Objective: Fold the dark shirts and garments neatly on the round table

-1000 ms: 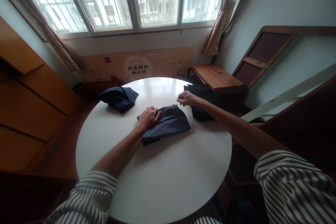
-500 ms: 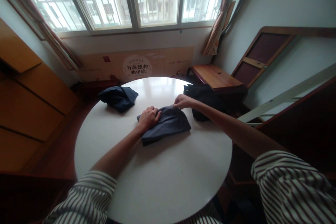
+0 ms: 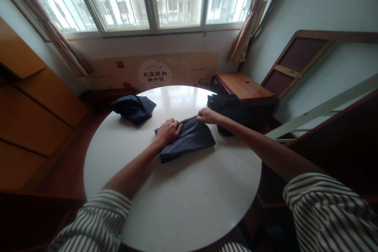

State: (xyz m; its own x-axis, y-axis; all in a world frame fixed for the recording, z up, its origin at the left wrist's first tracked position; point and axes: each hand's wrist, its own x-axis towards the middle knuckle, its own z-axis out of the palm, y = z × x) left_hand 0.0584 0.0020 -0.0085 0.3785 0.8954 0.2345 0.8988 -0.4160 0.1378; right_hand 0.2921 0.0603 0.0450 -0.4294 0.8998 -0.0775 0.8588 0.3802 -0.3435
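Note:
A folded dark grey-blue garment (image 3: 190, 139) lies in the middle of the round white table (image 3: 189, 204); its exact kind is not plain. My left hand (image 3: 169, 130) rests on its far left part, fingers curled over the fabric. At the far right edge, my right hand (image 3: 208, 115) pinches the cloth between thumb and fingers and holds that edge slightly raised. To the left sits a bunched navy cloth piece (image 3: 134, 109). Just behind my right forearm is a pile of black folded cloth (image 3: 226, 108), partly covered by the arm.
A wooden bench (image 3: 242, 86) stands past the table's far right edge. Under the barred window (image 3: 177, 0) is a printed board (image 3: 180, 71). Wooden cabinets (image 3: 26, 114) line the left side, and a wood-framed panel (image 3: 298, 61) leans at the right wall.
My right hand has drawn the garment's far edge slightly up and away, pulling it straighter. The left hand stays in place on the cloth.

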